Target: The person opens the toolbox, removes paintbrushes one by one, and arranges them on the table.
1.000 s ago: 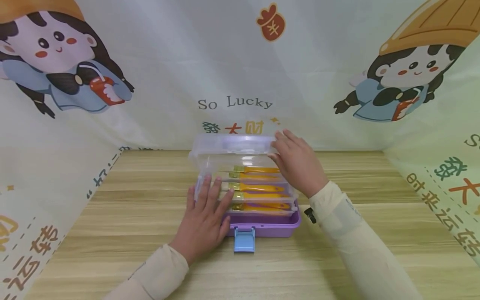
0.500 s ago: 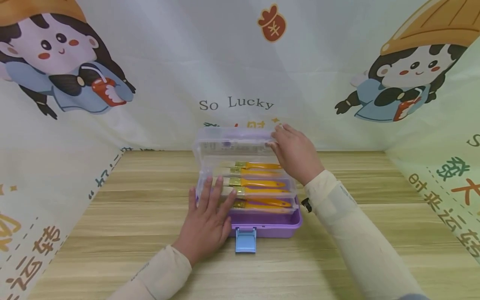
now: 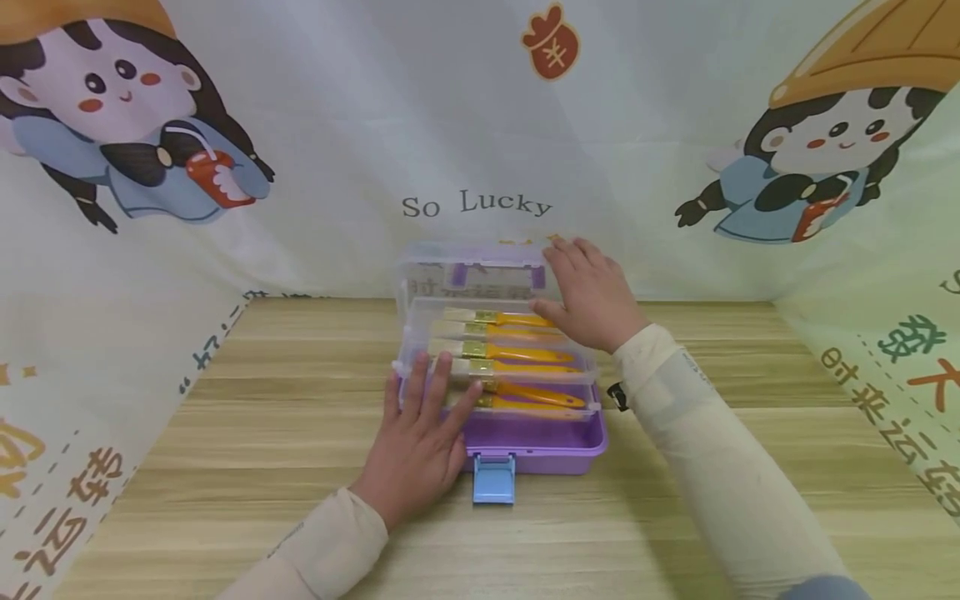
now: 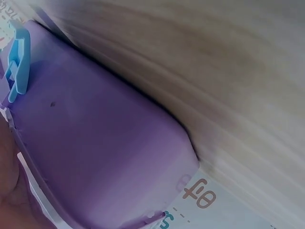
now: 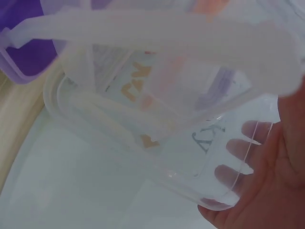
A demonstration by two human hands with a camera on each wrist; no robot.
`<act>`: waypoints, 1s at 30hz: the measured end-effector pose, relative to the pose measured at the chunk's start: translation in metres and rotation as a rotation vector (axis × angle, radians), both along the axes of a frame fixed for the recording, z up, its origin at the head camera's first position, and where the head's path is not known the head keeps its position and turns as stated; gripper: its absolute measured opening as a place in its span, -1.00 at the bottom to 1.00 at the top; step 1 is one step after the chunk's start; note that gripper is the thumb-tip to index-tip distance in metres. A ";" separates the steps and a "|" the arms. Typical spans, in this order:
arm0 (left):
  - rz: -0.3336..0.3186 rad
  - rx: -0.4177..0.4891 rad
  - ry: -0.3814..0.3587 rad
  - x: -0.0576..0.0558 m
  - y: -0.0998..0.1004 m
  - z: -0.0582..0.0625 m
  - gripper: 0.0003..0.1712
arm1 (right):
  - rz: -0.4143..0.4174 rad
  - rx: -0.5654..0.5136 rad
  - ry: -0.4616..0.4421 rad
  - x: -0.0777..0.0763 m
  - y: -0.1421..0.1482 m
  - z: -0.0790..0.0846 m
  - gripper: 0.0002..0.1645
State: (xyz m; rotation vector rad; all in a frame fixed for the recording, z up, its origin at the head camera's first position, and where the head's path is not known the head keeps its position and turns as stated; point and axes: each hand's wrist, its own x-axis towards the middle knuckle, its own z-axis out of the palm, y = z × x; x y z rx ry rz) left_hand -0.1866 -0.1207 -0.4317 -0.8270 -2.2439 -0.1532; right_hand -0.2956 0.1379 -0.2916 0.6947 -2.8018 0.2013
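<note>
A purple plastic box with a light blue latch sits on the table, its clear lid raised at the back. Several paintbrushes with orange handles lie in clear trays above the purple base. My left hand rests on the box's left front, fingers straight and spread over the tray. With my right hand I hold the lid's right edge; in the right wrist view its fingers show through the clear plastic. The left wrist view shows the box's purple outer wall.
The wood-grain table extends around the box. A printed cloth backdrop stands close behind the lid and along both sides. A small black object shows beside the right sleeve.
The right hand has lifted the lid up and back, and the clear trays with the paintbrushes have risen slightly with it. The left hand stays at the box's left front.
</note>
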 end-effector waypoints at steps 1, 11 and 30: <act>-0.001 -0.002 -0.001 0.000 0.000 0.000 -0.23 | -0.002 0.011 -0.007 -0.001 0.000 0.000 -0.04; -0.016 -0.005 -0.017 -0.001 0.000 0.001 -0.21 | -0.031 0.082 -0.068 -0.011 -0.001 0.002 0.17; -0.008 -0.027 -0.044 -0.001 0.000 0.001 -0.21 | -0.010 0.027 -0.184 -0.029 0.000 0.008 0.14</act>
